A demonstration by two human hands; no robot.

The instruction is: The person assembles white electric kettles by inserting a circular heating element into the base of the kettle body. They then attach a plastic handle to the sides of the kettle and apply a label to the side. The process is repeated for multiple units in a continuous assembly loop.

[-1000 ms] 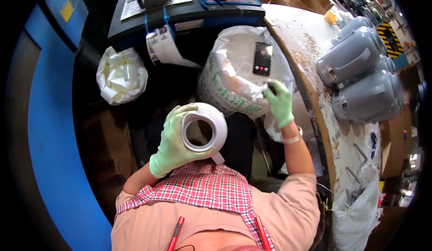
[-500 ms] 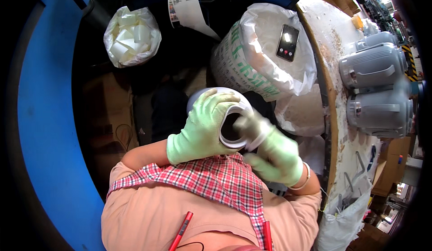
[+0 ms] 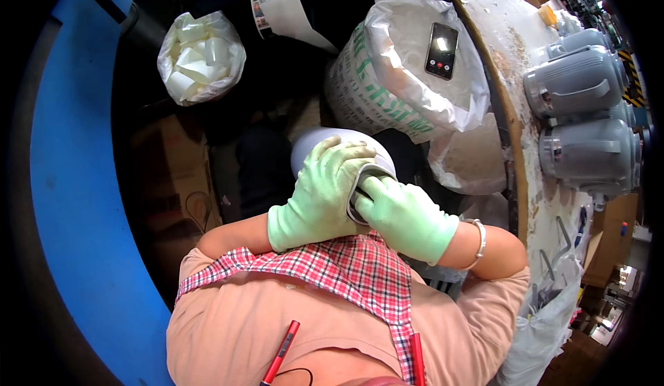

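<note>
A rounded, pale grey-white container (image 3: 310, 145) with a wide round mouth is tilted in front of my apron, its opening toward me. My left hand (image 3: 319, 191), in a light green work glove with soiled fingers, wraps over its side next to the mouth. My right hand (image 3: 404, 216), in a matching glove, is closed, with its curled fingers reaching into the opening at the rim (image 3: 353, 209). Whatever those fingertips hold is hidden inside. Most of the container's lower body is out of sight.
A large white sack (image 3: 380, 106) with a phone (image 3: 441, 50) on it stands ahead. At the left is a bag of white plastic pieces (image 3: 200, 64). Grey jugs (image 3: 577, 85) stand on the worn bench (image 3: 512, 47) at right. A sticker roll (image 3: 280, 9) hangs at the back.
My right hand has moved left, from beside the mouth with its fingers blurred, to reach inside the opening. My left hand keeps its hold on the container. The view has shifted slightly.
</note>
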